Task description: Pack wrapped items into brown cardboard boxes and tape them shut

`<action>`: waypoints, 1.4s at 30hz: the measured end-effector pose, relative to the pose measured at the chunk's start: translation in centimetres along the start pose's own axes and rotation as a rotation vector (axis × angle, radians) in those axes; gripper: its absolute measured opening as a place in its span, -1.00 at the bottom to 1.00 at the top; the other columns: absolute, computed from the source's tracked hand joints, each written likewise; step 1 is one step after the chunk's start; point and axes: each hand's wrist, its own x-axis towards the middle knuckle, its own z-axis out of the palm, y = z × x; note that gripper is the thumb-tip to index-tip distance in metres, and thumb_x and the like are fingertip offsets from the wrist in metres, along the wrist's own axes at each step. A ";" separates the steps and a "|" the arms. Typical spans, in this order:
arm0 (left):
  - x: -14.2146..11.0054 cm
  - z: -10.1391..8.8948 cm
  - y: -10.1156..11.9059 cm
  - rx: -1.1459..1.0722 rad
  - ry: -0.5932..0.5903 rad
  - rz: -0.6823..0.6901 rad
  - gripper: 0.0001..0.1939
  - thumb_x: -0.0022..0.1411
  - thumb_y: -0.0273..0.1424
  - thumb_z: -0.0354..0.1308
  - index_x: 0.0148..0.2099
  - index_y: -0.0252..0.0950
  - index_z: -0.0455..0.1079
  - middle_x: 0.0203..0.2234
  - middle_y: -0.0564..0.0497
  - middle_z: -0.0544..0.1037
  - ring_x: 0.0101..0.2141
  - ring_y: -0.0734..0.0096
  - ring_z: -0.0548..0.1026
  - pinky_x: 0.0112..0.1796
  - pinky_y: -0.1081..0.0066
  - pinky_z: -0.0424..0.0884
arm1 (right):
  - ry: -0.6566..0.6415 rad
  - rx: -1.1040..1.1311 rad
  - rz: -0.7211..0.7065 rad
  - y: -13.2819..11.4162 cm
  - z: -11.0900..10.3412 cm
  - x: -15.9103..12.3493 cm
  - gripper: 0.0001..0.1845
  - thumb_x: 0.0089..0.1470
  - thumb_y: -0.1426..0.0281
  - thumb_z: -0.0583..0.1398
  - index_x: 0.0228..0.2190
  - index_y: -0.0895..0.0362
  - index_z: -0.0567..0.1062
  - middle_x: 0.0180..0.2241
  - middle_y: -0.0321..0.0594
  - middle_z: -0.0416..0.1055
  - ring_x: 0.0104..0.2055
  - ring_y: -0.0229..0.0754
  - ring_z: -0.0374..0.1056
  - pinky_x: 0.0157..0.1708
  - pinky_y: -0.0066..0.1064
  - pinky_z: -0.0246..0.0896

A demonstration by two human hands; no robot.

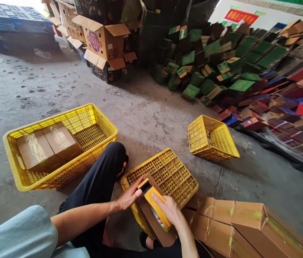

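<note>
Left hand (129,196) pins the brown box (151,220) flap on the upturned crate (167,175), so the right hand (169,209), wrapped round the yellow tape gun (155,204), can run it flat.

A yellow tape dispenser (155,206) with a black end lies tilted along the top edge of a plain brown cardboard box (151,222), which stands slanted against an upturned yellow crate (173,175) on the concrete floor, just before the person's lap.
</note>
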 end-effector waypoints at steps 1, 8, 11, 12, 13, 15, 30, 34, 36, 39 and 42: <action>0.0 -0.1 -0.2 0.025 -0.028 0.018 -0.11 0.44 0.21 -0.18 0.59 -0.14 -0.21 0.50 -0.09 0.02 0.46 0.04 0.03 0.42 0.03 -0.02 | -0.002 -0.002 0.008 -0.2 0.0 -0.2 -0.52 0.27 -0.07 0.14 -0.33 0.10 0.41 -0.62 -0.22 0.46 -0.60 -0.10 0.50 -0.64 -0.37 0.42; 0.3 -0.8 -1.2 0.226 -0.204 0.117 0.11 0.33 0.34 -0.14 0.59 -0.22 -0.41 0.52 -0.21 -0.15 0.48 -0.06 -0.08 0.41 -0.03 -0.04 | -0.027 0.048 0.034 -0.7 -0.6 -1.3 -0.52 0.23 -0.08 0.18 -0.35 0.09 0.40 -0.63 -0.23 0.44 -0.60 -0.10 0.47 -0.64 -0.37 0.38; 0.7 -1.0 -1.3 0.327 -0.239 0.149 0.14 0.30 0.35 -0.08 0.59 -0.23 -0.42 0.52 -0.24 -0.14 0.47 -0.09 -0.07 0.41 -0.03 -0.02 | -0.035 0.070 0.035 -0.1 -0.9 -1.6 -0.53 0.23 -0.08 0.17 -0.36 0.08 0.39 -0.61 -0.26 0.42 -0.61 -0.13 0.46 -0.64 -0.39 0.38; 0.8 -1.1 -1.4 0.351 -0.248 0.155 0.15 0.30 0.34 -0.07 0.59 -0.23 -0.42 0.52 -0.24 -0.14 0.47 -0.10 -0.07 0.41 -0.02 -0.02 | -0.032 0.066 0.032 0.1 -1.1 -1.7 -0.52 0.24 -0.09 0.17 -0.36 0.08 0.39 -0.61 -0.27 0.42 -0.60 -0.13 0.46 -0.64 -0.39 0.38; 0.9 -1.1 -1.3 0.371 -0.255 0.159 0.15 0.30 0.35 -0.06 0.59 -0.23 -0.43 0.52 -0.24 -0.15 0.47 -0.10 -0.07 0.41 -0.02 -0.01 | -0.028 0.060 0.037 0.4 -1.3 -1.8 -0.52 0.24 -0.09 0.16 -0.37 0.08 0.39 -0.61 -0.27 0.42 -0.60 -0.13 0.48 -0.64 -0.40 0.38; 1.1 -1.0 -1.3 0.412 -0.265 0.166 0.16 0.30 0.35 -0.06 0.59 -0.22 -0.45 0.52 -0.24 -0.16 0.48 -0.10 -0.07 0.41 -0.01 -0.01 | -0.006 0.052 0.050 0.8 -1.7 -2.0 -0.52 0.23 -0.08 0.17 -0.39 0.08 0.39 -0.61 -0.27 0.42 -0.59 -0.11 0.50 -0.64 -0.40 0.40; 0.2 -0.1 -1.1 0.733 -0.341 0.324 0.22 0.26 0.35 -0.03 0.56 -0.16 -0.62 0.52 -0.27 -0.25 0.48 -0.17 -0.17 0.40 -0.15 -0.26 | 0.055 0.108 0.008 2.2 -1.3 -2.4 -0.50 0.17 -0.09 0.19 -0.39 0.12 0.47 -0.64 -0.30 0.43 -0.62 -0.15 0.47 -0.65 -0.42 0.41; 0.3 -0.4 -0.5 0.725 -0.346 0.318 0.20 0.26 0.33 0.03 0.56 -0.07 -0.62 0.52 -0.19 -0.22 0.48 -0.17 -0.11 0.41 -0.12 -0.30 | 0.049 0.103 0.009 1.8 -1.3 -2.9 -0.53 0.18 -0.08 0.20 -0.38 0.10 0.45 -0.64 -0.27 0.44 -0.64 -0.11 0.47 -0.67 -0.39 0.38; 0.3 -0.6 -0.2 0.711 -0.353 0.313 0.20 0.25 0.31 0.08 0.54 0.00 -0.63 0.52 -0.13 -0.22 0.47 -0.18 -0.09 0.42 -0.08 -0.29 | 0.053 0.099 0.008 1.6 -1.2 -3.2 -0.54 0.19 -0.07 0.20 -0.37 0.10 0.45 -0.64 -0.25 0.45 -0.63 -0.09 0.48 -0.67 -0.37 0.39; 0.3 -0.8 0.2 0.701 -0.377 0.297 0.21 0.23 0.31 0.10 0.53 0.04 -0.65 0.52 -0.07 -0.24 0.47 -0.18 -0.10 0.43 -0.07 -0.30 | 0.064 0.089 0.001 1.4 -1.1 -3.6 -0.54 0.21 -0.06 0.19 -0.37 0.10 0.43 -0.64 -0.24 0.45 -0.61 -0.08 0.49 -0.66 -0.37 0.38; 0.3 -0.9 0.3 0.700 -0.384 0.285 0.20 0.24 0.32 0.07 0.53 0.01 -0.64 0.52 -0.08 -0.26 0.47 -0.19 -0.12 0.42 -0.09 -0.32 | 0.078 0.084 -0.002 1.7 -1.2 -3.9 -0.54 0.23 -0.05 0.18 -0.38 0.10 0.42 -0.65 -0.25 0.44 -0.62 -0.10 0.47 -0.66 -0.39 0.36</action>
